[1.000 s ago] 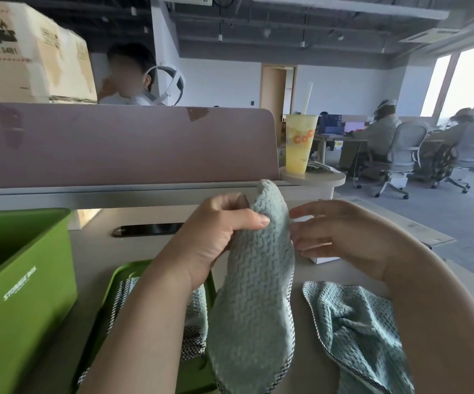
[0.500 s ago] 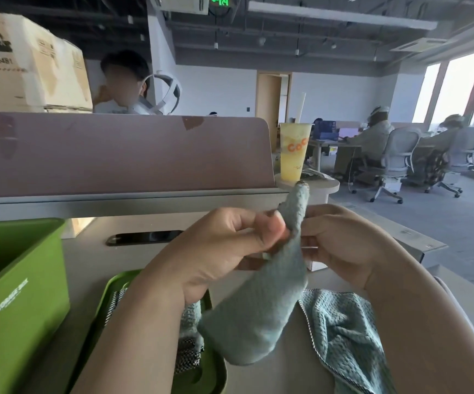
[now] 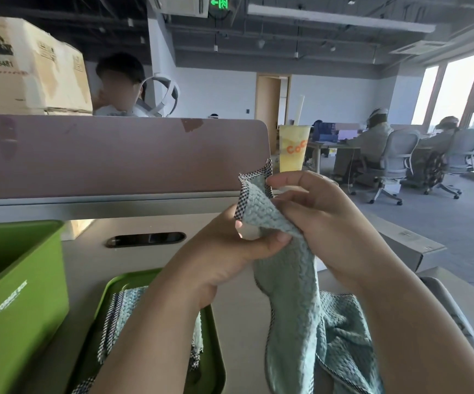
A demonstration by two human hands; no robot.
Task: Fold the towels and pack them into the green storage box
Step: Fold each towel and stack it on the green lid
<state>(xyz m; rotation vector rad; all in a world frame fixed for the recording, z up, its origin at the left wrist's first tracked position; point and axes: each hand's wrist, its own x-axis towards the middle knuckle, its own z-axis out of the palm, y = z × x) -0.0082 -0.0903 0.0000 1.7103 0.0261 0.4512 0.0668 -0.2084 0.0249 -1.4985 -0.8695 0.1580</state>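
Observation:
A pale green towel [image 3: 289, 294] with a checked border hangs in the air above the desk, held at its top. My left hand [image 3: 230, 254] pinches it from the left with thumb and fingers, and my right hand [image 3: 315, 220] pinches its upper corner from the right. The green storage box [image 3: 17, 294] stands open at the left edge of the desk. Beside it lies a green lid [image 3: 210, 354] with another towel [image 3: 119, 317] on it. A third towel [image 3: 343, 331] lies crumpled on the desk under my right forearm.
A pink desk divider [image 3: 116, 155] runs across the back, with a cable slot [image 3: 146, 239] in the desk below it. A yellow drink cup [image 3: 292, 149] stands at the divider's right end. A cardboard box [image 3: 25, 66] and a person sit beyond; others sit on office chairs far right.
The towel's top corner has been opened out so its checked border shows. Both hands rose slightly and regripped near that corner.

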